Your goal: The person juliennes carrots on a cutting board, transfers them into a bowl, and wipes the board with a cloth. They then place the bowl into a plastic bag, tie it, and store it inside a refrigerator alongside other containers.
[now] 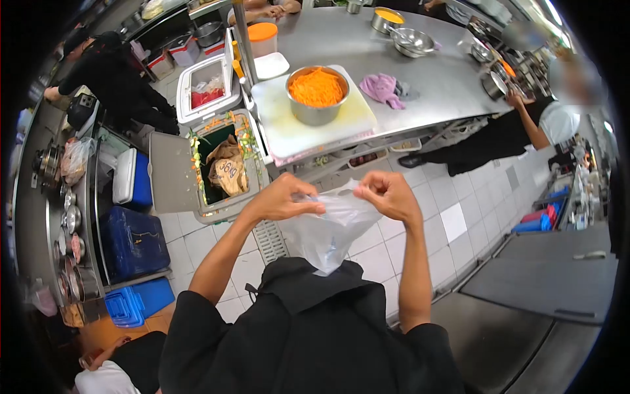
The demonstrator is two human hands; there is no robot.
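Note:
A translucent plastic bag (328, 230) hangs in front of my chest, stretched between both hands. My left hand (283, 198) pinches its upper left edge, and my right hand (388, 195) grips the upper right edge. The bag's bottom narrows to a point near my black top. Beyond it, a metal pot (316, 113) heaped with shredded carrot (317, 87) stands on a white cutting board (269, 118) at the table's near edge. Neither hand touches the pot.
Left of the board is an open bin (243, 209) with a brown paper bag (228, 168) and vegetable scraps on its rim. A purple cloth (382, 89) and metal bowls (412, 42) lie on the steel table (328, 39). Several people stand around the kitchen.

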